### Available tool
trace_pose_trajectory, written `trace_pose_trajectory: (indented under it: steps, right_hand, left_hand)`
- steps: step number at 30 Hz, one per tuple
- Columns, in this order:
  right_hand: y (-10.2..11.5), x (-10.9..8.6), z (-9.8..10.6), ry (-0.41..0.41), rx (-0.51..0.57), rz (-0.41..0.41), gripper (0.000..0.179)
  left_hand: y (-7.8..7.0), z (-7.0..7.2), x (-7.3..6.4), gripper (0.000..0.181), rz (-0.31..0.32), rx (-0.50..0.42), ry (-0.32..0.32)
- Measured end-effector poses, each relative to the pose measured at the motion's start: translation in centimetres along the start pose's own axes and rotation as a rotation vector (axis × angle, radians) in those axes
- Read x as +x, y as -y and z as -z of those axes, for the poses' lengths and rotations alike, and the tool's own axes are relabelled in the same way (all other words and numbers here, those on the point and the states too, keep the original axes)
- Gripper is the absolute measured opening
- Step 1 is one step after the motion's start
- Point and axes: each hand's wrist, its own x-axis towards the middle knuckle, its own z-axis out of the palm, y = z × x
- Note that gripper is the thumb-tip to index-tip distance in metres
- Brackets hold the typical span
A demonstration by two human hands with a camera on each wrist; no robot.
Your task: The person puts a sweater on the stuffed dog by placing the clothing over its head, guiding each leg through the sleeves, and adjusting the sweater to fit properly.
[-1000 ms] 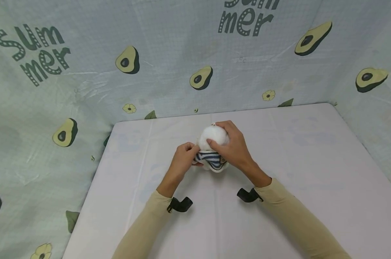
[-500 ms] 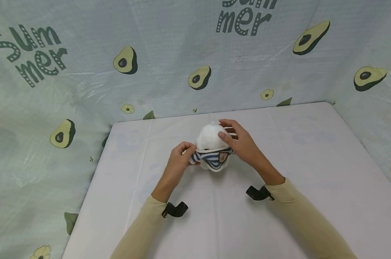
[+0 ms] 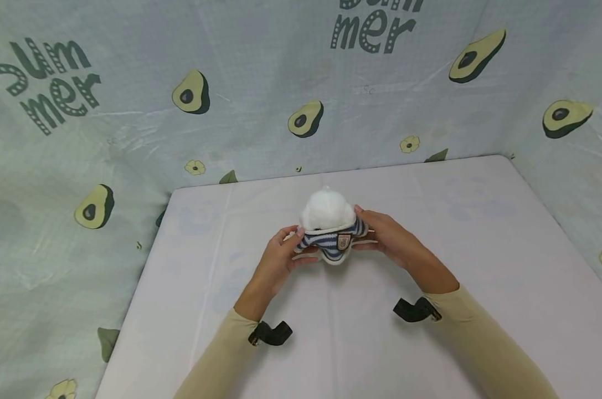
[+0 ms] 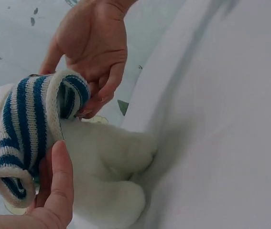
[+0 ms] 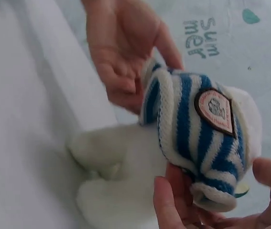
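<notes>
An Even Pull, or a Topple

My left hand (image 3: 274,255) and right hand (image 3: 394,238) grasp a striped sweater (image 3: 323,240) by its sleeves (image 5: 220,176), one on each side, toward the far side of the white table (image 3: 455,238). The knit wraps a white plush toy (image 4: 93,148) just below its round head (image 3: 327,206), a badge (image 5: 216,112) on the front. The legs (image 4: 111,202) appear to rest on the tabletop, and neither hand grips the body. That, I judge, is the weak point: a harder tug from one side could twist the garment askew or tip the toy over. No paw shows at the left cuff (image 4: 16,174) or right cuff (image 5: 216,188), so pulling on knit alone could stretch it or let it slip
</notes>
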Motion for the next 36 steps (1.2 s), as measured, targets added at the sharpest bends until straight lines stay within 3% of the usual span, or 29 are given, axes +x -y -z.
trace_pose_trajectory:
  steps: [4, 8, 13, 17, 25, 30, 33, 36]
  right_hand:
    - [-0.4, 0.8, -0.2, 0.005, 0.134, -0.036, 0.074]
    - [-0.4, 1.9, -0.1, -0.011, 0.205, -0.023, 0.068]
    - [-0.6, 2.8, -0.2, -0.01, 0.294, 0.0, 0.042]
    - [-0.8, 3.1, -0.4, -0.038, 0.31, 0.024, 0.028]
    - [-1.3, 3.4, -0.5, -0.125, 0.136, -0.035, 0.042]
    - [-1.6, 2.8, -0.2, -0.139, 0.094, -0.052, 0.049]
    - [-1.7, 2.0, -0.1, -0.121, 0.125, -0.083, 0.059]
    - [-1.9, 0.9, -0.2, -0.048, 0.234, -0.15, 0.075]
  left_hand:
    - [-0.1, 0.2, 0.6, 0.045, 0.024, -0.044, -0.014]
    - [-0.7, 0.4, 1.7, 0.047, 0.026, -0.015, -0.05]
    - [-1.3, 0.2, 2.6, 0.04, 0.052, 0.041, -0.081]
    - [-1.4, 0.2, 3.0, 0.033, 0.037, 0.097, -0.106]
    - [-1.2, 0.2, 3.5, 0.028, 0.035, 0.132, -0.141]
    - [-1.1, 0.1, 3.1, 0.03, 0.033, 0.113, -0.16]
    - [-0.8, 0.1, 2.5, 0.036, 0.046, 0.059, -0.17]
    - [-0.3, 0.1, 1.5, 0.042, 0.084, -0.053, -0.154]
